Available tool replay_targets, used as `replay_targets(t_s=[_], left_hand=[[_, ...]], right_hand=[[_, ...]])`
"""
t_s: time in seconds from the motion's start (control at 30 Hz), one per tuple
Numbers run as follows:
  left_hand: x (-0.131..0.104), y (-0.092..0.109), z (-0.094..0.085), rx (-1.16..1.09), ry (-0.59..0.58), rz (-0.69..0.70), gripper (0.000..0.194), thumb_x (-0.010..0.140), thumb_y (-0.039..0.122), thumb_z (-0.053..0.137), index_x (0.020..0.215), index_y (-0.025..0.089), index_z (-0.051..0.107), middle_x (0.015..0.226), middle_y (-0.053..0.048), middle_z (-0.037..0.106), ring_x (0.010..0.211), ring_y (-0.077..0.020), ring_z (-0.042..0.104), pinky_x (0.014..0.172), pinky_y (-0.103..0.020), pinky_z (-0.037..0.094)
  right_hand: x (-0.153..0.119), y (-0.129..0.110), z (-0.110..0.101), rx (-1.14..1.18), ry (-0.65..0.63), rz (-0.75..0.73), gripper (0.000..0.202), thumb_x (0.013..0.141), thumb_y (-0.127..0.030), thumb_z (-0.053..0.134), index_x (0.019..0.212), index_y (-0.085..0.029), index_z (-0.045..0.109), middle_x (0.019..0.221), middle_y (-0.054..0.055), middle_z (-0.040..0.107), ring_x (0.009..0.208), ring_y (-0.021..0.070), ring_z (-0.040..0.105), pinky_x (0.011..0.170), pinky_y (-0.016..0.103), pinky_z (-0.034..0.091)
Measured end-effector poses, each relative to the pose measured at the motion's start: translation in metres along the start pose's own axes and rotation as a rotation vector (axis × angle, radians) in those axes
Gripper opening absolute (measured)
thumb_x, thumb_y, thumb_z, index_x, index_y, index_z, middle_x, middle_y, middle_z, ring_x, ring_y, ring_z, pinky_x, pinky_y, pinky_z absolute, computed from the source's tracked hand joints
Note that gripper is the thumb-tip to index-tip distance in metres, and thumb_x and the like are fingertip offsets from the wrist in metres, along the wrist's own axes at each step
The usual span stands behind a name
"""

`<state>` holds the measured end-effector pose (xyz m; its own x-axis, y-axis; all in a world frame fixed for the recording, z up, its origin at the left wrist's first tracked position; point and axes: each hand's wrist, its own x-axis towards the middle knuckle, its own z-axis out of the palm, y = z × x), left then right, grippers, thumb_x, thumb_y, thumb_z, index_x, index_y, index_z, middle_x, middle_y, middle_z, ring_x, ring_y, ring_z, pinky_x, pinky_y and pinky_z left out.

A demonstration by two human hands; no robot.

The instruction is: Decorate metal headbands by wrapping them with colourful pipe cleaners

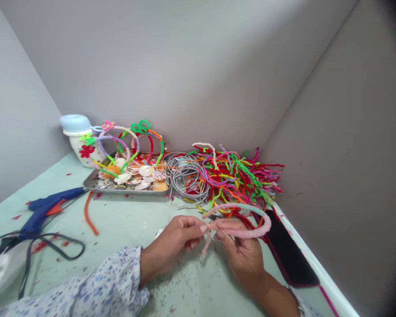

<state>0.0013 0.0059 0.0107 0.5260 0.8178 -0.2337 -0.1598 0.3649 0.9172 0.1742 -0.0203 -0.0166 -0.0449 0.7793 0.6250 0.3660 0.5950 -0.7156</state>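
Note:
Near the middle of the table, both hands meet on a curved headband wrapped in fuzzy pipe cleaner, pink along the near side and pale blue-green and peach along the far side. My left hand pinches a pink pipe cleaner at the band's end; a loose length hangs below the fingertips. Gripped between thumb and fingers of my right hand is the pink part of the band, close to that same end. The fingertips of the two hands are almost touching.
A metal tray of shells has several finished headbands over it. Beside it lie coiled wire and a pile of pipe cleaners. A blue glue gun with its cord lies left, a dark phone right, a white cup behind.

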Motion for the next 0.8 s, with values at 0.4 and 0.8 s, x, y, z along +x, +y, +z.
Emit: replay_targets(t_s=[0.4,0.8], left_hand=[[0.0013,-0.0011,-0.0021,-0.099,-0.042,-0.058,0.018,0.072,0.021,0.06,0.058,0.013,0.053,0.048,0.005,0.038,0.043,-0.0052,0.026,0.044,-0.024,0.012],[0.0038,-0.0031,-0.0005,-0.169,-0.094,0.028,0.018,0.079,0.026,0.058,0.074,0.01,0.063,0.064,0.0,0.051,0.05,-0.0053,0.038,0.048,-0.02,0.023]], right_hand=[[0.0017,-0.0004,-0.0012,0.055,-0.105,-0.024,0.021,0.083,-0.01,0.055,0.097,-0.024,0.062,0.092,0.004,0.066,0.091,0.0192,0.063,0.081,0.034,0.052],[-0.0014,0.0047,0.0009,0.175,-0.019,0.242,0.012,0.087,-0.021,0.055,0.092,-0.025,0.065,0.084,0.0,0.063,0.064,0.0105,0.059,0.059,0.021,0.05]])
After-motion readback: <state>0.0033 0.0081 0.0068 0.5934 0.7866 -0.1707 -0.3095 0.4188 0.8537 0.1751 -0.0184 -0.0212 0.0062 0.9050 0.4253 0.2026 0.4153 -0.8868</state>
